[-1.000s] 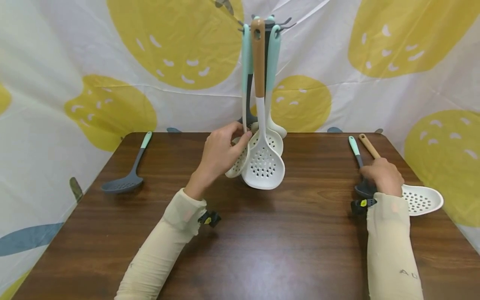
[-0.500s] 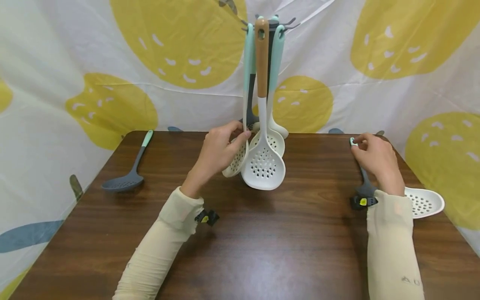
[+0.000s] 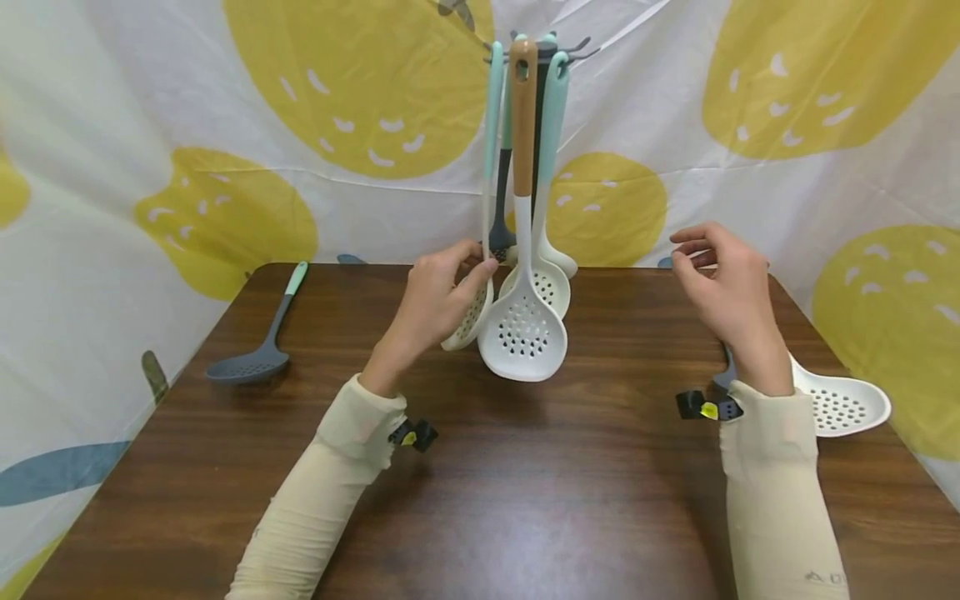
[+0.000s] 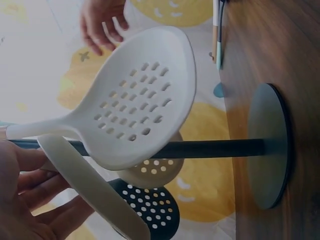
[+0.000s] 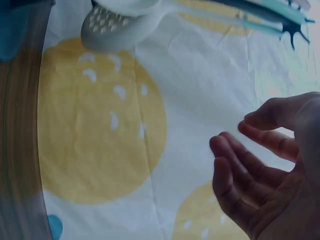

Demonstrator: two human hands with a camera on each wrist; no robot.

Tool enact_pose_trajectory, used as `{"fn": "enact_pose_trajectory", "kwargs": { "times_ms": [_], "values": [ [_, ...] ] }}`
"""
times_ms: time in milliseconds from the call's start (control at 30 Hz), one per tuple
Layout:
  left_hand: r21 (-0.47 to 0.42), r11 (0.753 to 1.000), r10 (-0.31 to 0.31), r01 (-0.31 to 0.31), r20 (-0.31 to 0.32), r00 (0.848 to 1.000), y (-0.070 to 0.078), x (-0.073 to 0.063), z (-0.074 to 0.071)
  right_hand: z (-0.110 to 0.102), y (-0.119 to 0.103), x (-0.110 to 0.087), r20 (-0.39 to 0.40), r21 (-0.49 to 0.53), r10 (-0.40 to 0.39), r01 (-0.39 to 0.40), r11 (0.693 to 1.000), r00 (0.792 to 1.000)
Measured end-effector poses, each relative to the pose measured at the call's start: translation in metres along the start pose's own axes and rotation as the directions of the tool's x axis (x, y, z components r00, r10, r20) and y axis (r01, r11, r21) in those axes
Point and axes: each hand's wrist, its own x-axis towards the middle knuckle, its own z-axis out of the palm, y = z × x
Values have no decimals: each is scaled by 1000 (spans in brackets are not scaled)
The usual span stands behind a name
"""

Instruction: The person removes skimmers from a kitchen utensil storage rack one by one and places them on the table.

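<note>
My left hand [image 3: 431,296] pinches a cream slotted skimmer [image 3: 491,125] with a mint handle low on its neck. That skimmer hangs nearly upright at the left of the rack, its handle top right by the rack's hooks [image 3: 577,52]. In the left wrist view the skimmer's bowl [image 4: 95,187] appears edge-on beside the fingers. A white skimmer [image 3: 522,342] with a wooden handle hangs in front, overlapping other hanging utensils. My right hand [image 3: 731,287] is raised above the right side of the table, fingers loosely bent and holding nothing, as the right wrist view also shows.
At the table's right lie a white slotted skimmer [image 3: 847,407] and a dark utensil [image 3: 725,375], both partly behind the right hand and arm. A grey slotted skimmer [image 3: 251,367] lies at the left. The rack has a round base [image 4: 270,150]. A patterned cloth [image 3: 390,217] hangs behind.
My right hand has let go of the mint-tipped dark utensil and risen slightly leftward. The left hand still pinches the cream skimmer, whose handle top has shifted slightly up and left.
</note>
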Motion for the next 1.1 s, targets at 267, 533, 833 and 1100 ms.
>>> {"fn": "enact_pose_trajectory", "kwargs": {
  "times_ms": [267,533,833,1100],
  "values": [
    [40,999,8,-7,-17,1000,0,-1,0,16,-19,-3,75,76,-86,81,994,993],
    [50,999,21,-17,-63,998,-1,-2,7,31,-22,-4,139,64,-88,80,995,986],
    [84,996,31,-25,-66,997,-4,-3,14,33,-20,-5,163,55,-74,66,996,984],
    [84,996,17,-9,-94,995,1,-3,2,35,-20,-7,161,49,-89,82,995,983]
  ]
}}
